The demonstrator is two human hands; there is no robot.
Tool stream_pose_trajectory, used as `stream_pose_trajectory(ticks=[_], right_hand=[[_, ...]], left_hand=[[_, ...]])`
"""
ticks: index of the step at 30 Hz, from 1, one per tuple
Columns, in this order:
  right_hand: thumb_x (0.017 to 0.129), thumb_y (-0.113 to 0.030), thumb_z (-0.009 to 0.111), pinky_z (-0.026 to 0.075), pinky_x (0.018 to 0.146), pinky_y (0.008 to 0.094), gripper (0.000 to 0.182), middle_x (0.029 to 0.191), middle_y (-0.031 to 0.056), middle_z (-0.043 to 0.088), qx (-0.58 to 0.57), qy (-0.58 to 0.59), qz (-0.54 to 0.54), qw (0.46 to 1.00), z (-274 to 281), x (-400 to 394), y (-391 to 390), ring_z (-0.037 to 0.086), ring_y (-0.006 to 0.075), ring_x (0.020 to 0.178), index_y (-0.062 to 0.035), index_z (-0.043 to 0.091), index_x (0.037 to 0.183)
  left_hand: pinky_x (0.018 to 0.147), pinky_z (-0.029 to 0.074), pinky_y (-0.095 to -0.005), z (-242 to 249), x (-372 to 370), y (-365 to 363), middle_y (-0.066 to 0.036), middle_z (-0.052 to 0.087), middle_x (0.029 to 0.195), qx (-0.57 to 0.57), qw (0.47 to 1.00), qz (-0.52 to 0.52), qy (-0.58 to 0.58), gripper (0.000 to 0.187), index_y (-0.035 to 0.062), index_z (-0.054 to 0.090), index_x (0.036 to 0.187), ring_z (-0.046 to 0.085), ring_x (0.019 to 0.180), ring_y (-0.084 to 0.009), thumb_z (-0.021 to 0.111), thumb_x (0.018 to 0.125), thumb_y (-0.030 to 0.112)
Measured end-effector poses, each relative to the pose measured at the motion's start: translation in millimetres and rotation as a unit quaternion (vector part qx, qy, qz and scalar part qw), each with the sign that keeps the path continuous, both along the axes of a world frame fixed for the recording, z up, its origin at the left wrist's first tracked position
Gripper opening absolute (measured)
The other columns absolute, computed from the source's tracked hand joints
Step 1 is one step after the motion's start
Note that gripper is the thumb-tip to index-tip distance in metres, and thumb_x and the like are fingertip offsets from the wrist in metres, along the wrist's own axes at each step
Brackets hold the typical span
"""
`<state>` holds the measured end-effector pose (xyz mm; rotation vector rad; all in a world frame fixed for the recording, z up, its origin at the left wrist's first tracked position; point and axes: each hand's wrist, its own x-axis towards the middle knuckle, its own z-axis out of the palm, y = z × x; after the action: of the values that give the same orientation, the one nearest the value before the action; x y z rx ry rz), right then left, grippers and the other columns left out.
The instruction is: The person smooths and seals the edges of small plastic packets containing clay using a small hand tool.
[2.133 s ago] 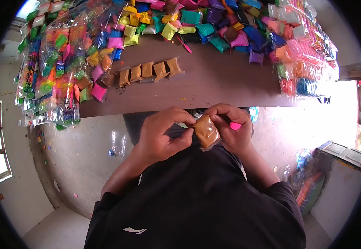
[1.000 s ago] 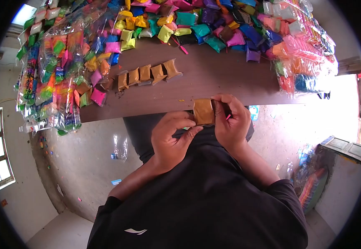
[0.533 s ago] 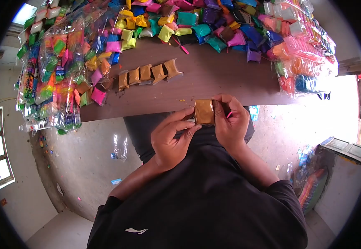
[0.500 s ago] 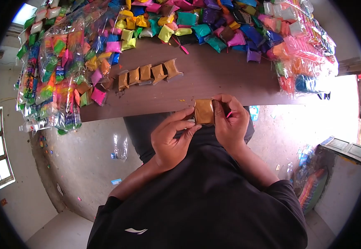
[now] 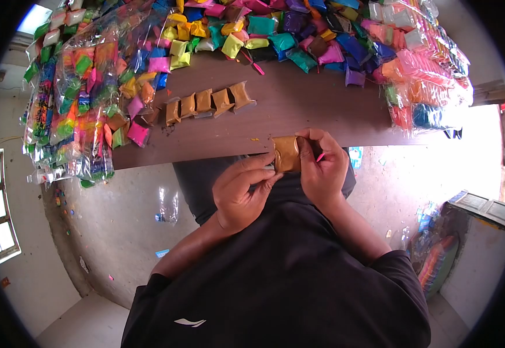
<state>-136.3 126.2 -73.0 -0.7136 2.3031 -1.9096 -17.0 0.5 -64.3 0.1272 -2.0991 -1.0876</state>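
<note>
Packet row (image 5: 204, 101): on table (image 5: 322, 110), past the fingers of the left hand (image 5: 242, 194)
Left hand: fingers pinching the brown packet (image 5: 286, 153)
Brown packet: between both hands' fingertips
Right hand (image 5: 326, 173): fingers clamped on its edge, pink item (image 5: 321, 157) within

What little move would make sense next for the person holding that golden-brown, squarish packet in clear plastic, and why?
Perhaps bring the golden-brown, squarish packet in clear plastic forward over the dark brown, flat-topped table. The left hand and right hand both pinch it, and it appears to be at the table's near edge, where a slip could let it fall.
</note>
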Motion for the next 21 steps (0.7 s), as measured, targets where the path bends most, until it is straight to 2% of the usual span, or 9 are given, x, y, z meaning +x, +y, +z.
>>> stream_pose_trajectory(ticks=[2,4,5,7,8,10,11,14,21], right_hand=[[0.091,0.004,0.068,0.052,0.068,0.0261,0.010,0.084,0.0127,0.072,0.006,-0.010,0.006,1.000,0.2,1.7,-2.4,0.071,0.0142,0.075,0.0013,0.067,0.100],[0.092,0.003,0.068,0.051,0.067,0.0256,0.014,0.087,0.0118,0.072,-0.134,-0.095,-0.015,0.986,0.4,5.8,-9.6,0.068,0.0113,0.074,0.0011,0.068,0.105],[0.092,0.003,0.068,0.051,0.067,0.0256,0.014,0.087,0.0118,0.072,-0.134,-0.094,-0.015,0.986,-0.1,6.4,-6.3,0.068,0.0113,0.074,0.0011,0.068,0.105],[0.088,0.003,0.073,0.050,0.064,0.0250,0.024,0.089,0.0110,0.071,-0.109,-0.100,0.073,0.986,-1.6,8.9,4.4,0.064,0.0111,0.070,0.0004,0.069,0.112],[0.088,0.003,0.073,0.050,0.064,0.0250,0.024,0.089,0.0110,0.071,-0.110,-0.100,0.075,0.986,0.2,8.8,6.9,0.064,0.0111,0.070,0.0004,0.069,0.112],[0.083,0.003,0.079,0.048,0.060,0.0249,0.034,0.087,0.0101,0.070,0.024,0.046,0.127,0.991,6.3,8.3,11.7,0.061,0.0128,0.064,0.0003,0.069,0.115],[0.083,0.003,0.079,0.048,0.060,0.0249,0.034,0.087,0.0101,0.070,0.025,0.046,0.126,0.991,7.1,8.2,11.4,0.061,0.0128,0.064,0.0003,0.069,0.115],[0.077,0.004,0.083,0.049,0.059,0.0254,0.037,0.086,0.0098,0.070,-0.003,0.071,0.113,0.991,8.6,9.6,8.7,0.061,0.0150,0.062,0.0006,0.071,0.112],[0.078,0.006,0.082,0.052,0.062,0.0271,0.017,0.088,0.0130,0.074,-0.062,0.083,0.096,0.990,0.1,7.8,8.9,0.070,0.0198,0.070,0.0024,0.074,0.093]], left_hand=[[0.082,0.058,-0.0303,-1.7,3.0,-2.0,-0.019,0.076,0.103,0.027,0.999,0.012,-0.020,0.020,-0.0022,0.069,0.092,0.075,0.095,-0.0237,0.085,0.081,0.000],[0.082,0.058,-0.0298,-7.4,5.5,-5.6,-0.019,0.076,0.104,0.054,0.997,0.022,-0.039,0.020,-0.0026,0.068,0.094,0.074,0.096,-0.0224,0.084,0.082,-0.001],[0.083,0.057,-0.0296,-13.6,6.1,-8.3,-0.019,0.075,0.106,0.078,0.996,0.030,-0.031,0.018,-0.0033,0.068,0.096,0.073,0.097,-0.0215,0.082,0.084,-0.001],[0.083,0.057,-0.0294,-14.7,5.2,-10.8,-0.020,0.074,0.108,0.102,0.994,0.038,-0.022,0.017,-0.0039,0.067,0.097,0.072,0.099,-0.0206,0.080,0.086,-0.002],[0.084,0.057,-0.0296,-13.6,5.5,-11.3,-0.020,0.074,0.110,0.103,0.994,0.033,-0.021,0.017,-0.0044,0.067,0.098,0.072,0.100,-0.0205,0.080,0.087,-0.003],[0.085,0.057,-0.0298,-13.0,6.1,-9.4,-0.020,0.073,0.111,0.106,0.994,0.026,-0.021,0.016,-0.0048,0.067,0.099,0.071,0.102,-0.0203,0.079,0.088,-0.003],[0.085,0.057,-0.0296,-13.6,5.3,-7.6,-0.020,0.073,0.110,0.109,0.993,0.034,-0.019,0.017,-0.0048,0.067,0.099,0.071,0.100,-0.0204,0.079,0.087,-0.002],[0.083,0.057,-0.0289,-13.7,5.7,-5.6,-0.020,0.073,0.108,0.096,0.994,0.040,-0.016,0.019,-0.0046,0.068,0.099,0.072,0.097,-0.0202,0.081,0.086,-0.001],[0.073,0.056,-0.0273,-5.2,5.5,-6.4,-0.017,0.075,0.101,0.036,0.998,0.052,-0.021,0.017,-0.0034,0.070,0.092,0.072,0.089,-0.0193,0.084,0.084,0.002]])
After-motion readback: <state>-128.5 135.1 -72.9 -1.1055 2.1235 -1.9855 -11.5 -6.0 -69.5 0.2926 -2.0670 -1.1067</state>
